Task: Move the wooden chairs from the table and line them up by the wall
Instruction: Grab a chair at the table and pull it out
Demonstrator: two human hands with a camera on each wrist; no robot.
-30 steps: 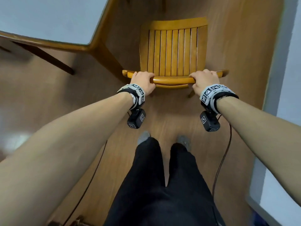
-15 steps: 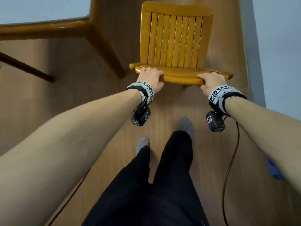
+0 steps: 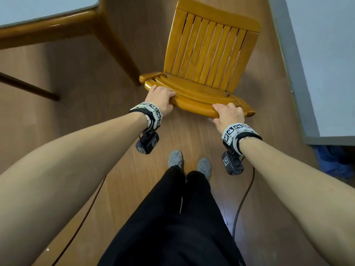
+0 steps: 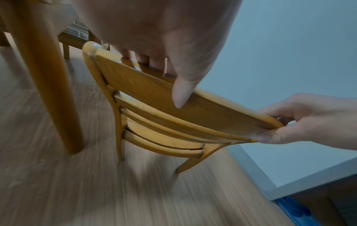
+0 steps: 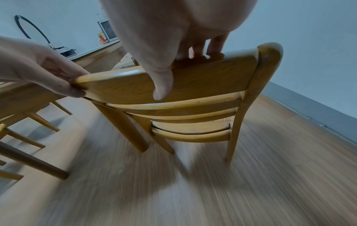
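Observation:
A wooden chair (image 3: 207,52) with a slatted seat stands on the floor in front of me, between the table and the wall. My left hand (image 3: 160,99) grips the left end of its top back rail (image 3: 194,105), fingers over the top and thumb behind. My right hand (image 3: 228,114) grips the right end of the same rail in the same way. In the left wrist view the left thumb (image 4: 181,94) presses the rail's back face (image 4: 146,90). The right wrist view shows the chair (image 5: 193,110) from behind, its back legs close to the floor, whether touching I cannot tell.
The table (image 3: 57,25) with a wooden frame and pale top stands at the upper left, one leg (image 3: 119,48) close to the chair. A pale wall (image 3: 322,54) with a grey skirting runs along the right. Blue cloth (image 3: 334,162) lies by the wall's corner. More chair legs (image 5: 29,137) show under the table.
The chair has moved away from the table toward the wall on the right and turned clockwise. Both hands keep their grip on the back rail, and my feet have stepped along.

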